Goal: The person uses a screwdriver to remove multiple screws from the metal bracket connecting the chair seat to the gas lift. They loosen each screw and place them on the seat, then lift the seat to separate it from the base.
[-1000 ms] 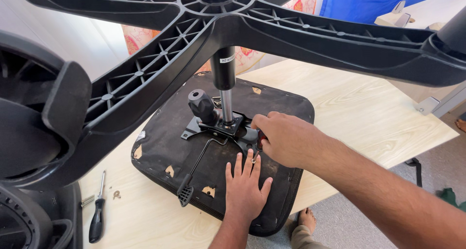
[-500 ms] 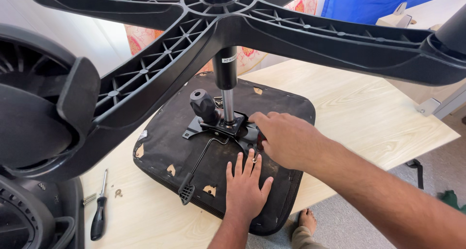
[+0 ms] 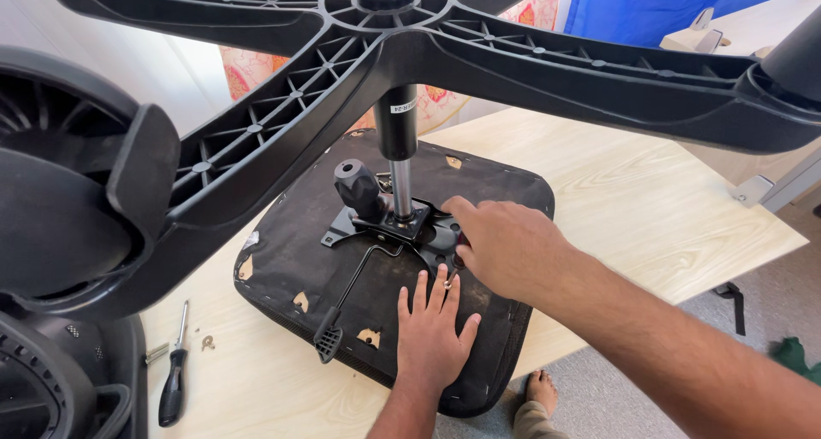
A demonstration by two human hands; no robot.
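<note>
Seat [image 3: 479,182]: black, upside down on the table [image 3: 650,200], underside fabric up, torn in a few spots.

Plate [image 3: 428,229]: black metal mechanism at the seat's centre, under the post [image 3: 399,178]. It sits flat on the seat. Judged partly fastened or partly freed; which one cannot be told, and the fasteners under the right hand are hidden.

Knob [image 3: 357,188]: black, ribbed, on the plate's left side, untouched.

Lever [image 3: 346,298]: bent rod with a black paddle end, running from the plate toward the seat's near left edge.

Base [image 3: 513,50]: black five-arm star on the post, overhead, with a caster [image 3: 60,208] large at the left.

Right hand [image 3: 505,247]: curled over the plate's right edge, fingers bent closed around something small; a bit of red and black shows beneath the fingers, likely a tool handle, though what it is cannot be told.

Left hand [image 3: 434,324]: open and flat, fingers spread, palm pressed on the seat fabric just before the plate. Grips nothing. A small metal piece [image 3: 446,281] lies at its fingertips.

Screwdriver [image 3: 174,379]: black handle, on the table left of the seat, well apart from both hands. Small loose hardware [image 3: 206,342] beside it.

Work judged midway: the seat, plate, post and base are joined as one, with tools and loose parts out on the table.
</note>
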